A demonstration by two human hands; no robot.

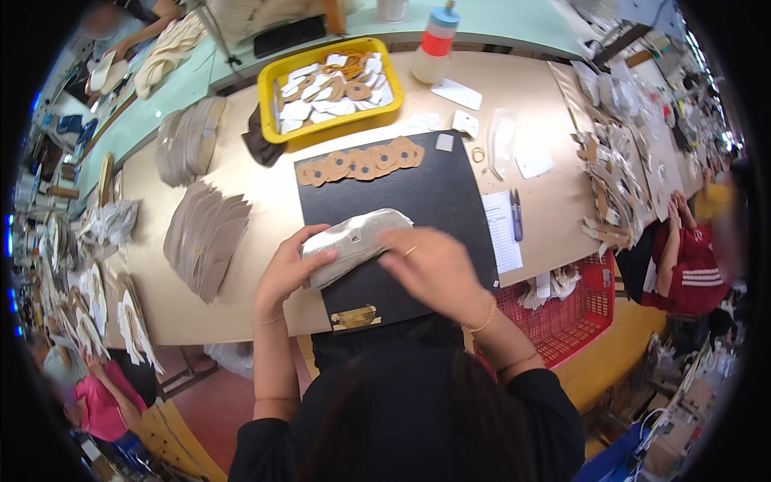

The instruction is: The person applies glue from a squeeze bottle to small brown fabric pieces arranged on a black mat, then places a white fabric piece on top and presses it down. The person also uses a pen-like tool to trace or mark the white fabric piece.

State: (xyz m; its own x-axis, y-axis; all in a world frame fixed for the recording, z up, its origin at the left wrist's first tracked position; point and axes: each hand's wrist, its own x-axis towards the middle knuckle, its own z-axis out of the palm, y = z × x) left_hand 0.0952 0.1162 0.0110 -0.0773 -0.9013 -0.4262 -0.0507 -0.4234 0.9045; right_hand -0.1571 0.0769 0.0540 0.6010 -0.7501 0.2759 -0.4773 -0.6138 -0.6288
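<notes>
My left hand (291, 269) is closed round the left end of a stack of silvery cut pieces (353, 237), its thumb on top. The top piece has a small dark square mark. At the stack's right end my right hand (434, 269) touches it with bent fingers; they are slightly blurred, and their tips partly hidden. Beneath both hands lies a black mat (450, 217). On the mat's far part, a row of overlapping tan pieces (361, 163) with dark round spots is laid out. A small gold plate-like patch (354, 317) marks the mat's near edge.
A yellow tray (393, 104) of white and tan pieces stands at the back, beside a bottle (434, 48). Beige stacks (205, 241) lie left. Purple thread snips (516, 215) rest on a paper sheet (499, 233). A red crate (574, 321) is below right. Other people work nearby.
</notes>
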